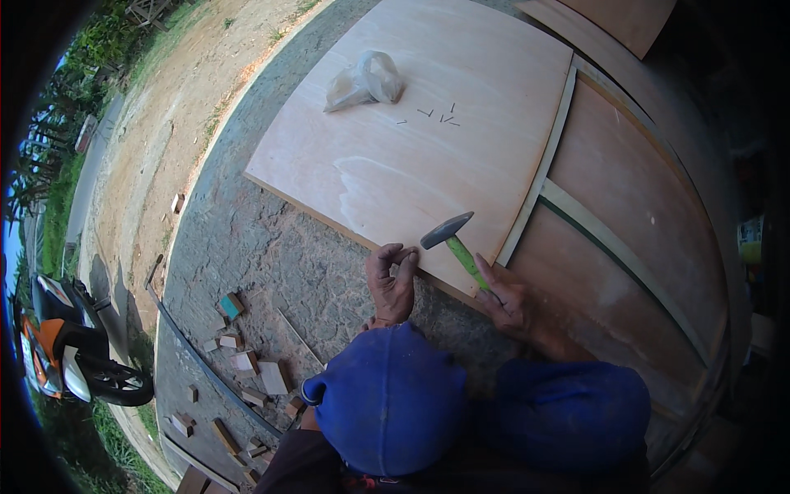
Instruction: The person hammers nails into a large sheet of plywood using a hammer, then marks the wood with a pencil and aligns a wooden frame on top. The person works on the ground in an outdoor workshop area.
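Close Work Along the Near Edge

The rough concrete floor (271, 255) spreads out below, with a motorbike (82, 354) standing beyond its left side. A wide pale board (469, 58) lies ahead of the person, its near edge slanting past both hands. Its right edge adjoins a framed panel (625, 181) crossed by a strip. Two blue-clad knees (391, 395) crowd the near side, leaving only a narrow gap below the left hand. The hammer (467, 260) has its dark head over the board, near that edge; the right hand (510, 309) is wrapped around its green handle. The left hand (391, 284) is at the edge, fingers drawn narrow; I cannot tell whether they pinch anything. A clear plastic bag (370, 80) sits toward the board's far left, well apart from the hammer. Wood blocks (274, 377) litter the floor at left. Smallest are the loose nails (452, 108), scattered near the bag.
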The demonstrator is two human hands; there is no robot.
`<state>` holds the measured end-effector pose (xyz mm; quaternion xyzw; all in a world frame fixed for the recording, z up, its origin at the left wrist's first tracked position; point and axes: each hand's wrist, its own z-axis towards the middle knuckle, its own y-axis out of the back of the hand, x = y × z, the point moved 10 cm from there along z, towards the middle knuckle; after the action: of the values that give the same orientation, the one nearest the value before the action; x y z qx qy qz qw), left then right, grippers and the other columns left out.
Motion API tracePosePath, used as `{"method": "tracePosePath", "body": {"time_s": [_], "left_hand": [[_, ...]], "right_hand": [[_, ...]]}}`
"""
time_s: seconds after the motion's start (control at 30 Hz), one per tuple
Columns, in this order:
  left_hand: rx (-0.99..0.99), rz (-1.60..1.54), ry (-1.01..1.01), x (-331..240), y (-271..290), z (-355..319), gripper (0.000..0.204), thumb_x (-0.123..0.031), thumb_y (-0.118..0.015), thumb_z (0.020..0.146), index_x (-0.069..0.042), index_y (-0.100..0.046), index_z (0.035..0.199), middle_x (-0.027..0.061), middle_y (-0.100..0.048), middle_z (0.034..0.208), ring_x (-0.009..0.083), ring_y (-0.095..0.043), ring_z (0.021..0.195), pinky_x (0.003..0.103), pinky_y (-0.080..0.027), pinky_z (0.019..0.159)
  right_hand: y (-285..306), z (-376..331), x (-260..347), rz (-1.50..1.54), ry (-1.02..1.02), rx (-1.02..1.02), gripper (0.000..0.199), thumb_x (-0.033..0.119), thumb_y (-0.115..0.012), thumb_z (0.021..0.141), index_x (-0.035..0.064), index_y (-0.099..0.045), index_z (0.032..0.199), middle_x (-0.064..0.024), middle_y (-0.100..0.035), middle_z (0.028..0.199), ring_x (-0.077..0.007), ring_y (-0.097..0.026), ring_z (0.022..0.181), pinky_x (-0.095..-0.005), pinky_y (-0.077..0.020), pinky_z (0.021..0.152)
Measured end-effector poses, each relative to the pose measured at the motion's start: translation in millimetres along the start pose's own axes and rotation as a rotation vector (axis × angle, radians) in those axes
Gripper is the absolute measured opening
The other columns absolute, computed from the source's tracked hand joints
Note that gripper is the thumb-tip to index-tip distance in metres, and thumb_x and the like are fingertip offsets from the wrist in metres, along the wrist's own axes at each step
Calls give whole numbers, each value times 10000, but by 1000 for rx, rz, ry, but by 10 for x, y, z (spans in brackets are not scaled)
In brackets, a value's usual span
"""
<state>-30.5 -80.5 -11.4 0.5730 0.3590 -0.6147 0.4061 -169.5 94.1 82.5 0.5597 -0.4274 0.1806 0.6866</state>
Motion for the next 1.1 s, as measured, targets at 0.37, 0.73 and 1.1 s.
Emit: {"method": "tracePosePath", "body": {"time_s": [0.37,0.73,1.1], "left_hand": [[-8,-4,-40,104,16,-14,254,-24,-765,851,-56,-626,1061,50,-629,922,156,-610,859,303,-479,811],[1,34,-29,-89,135,264,359,-7,-656,926,-44,-548,1267,79,-681,1060,136,-620,958,300,-498,877],[32,82,-46,-7,67,245,331,-29,-606,977,-35,-503,1291,93,-658,1113,165,-633,1018,311,-507,911]], "right_hand": [[9,84,368,-363,272,24,626,-12,-581,880,70,-459,1488,-199,-677,869,-348,-688,745,-435,-586,644],[227,-2,631,-235,454,-176,634,-34,-600,861,61,-476,1476,-177,-665,824,-293,-677,687,-414,-556,542],[20,95,380,-261,358,-2,784,-47,-585,794,148,-413,1534,-152,-642,767,-329,-674,685,-456,-598,661]]}}
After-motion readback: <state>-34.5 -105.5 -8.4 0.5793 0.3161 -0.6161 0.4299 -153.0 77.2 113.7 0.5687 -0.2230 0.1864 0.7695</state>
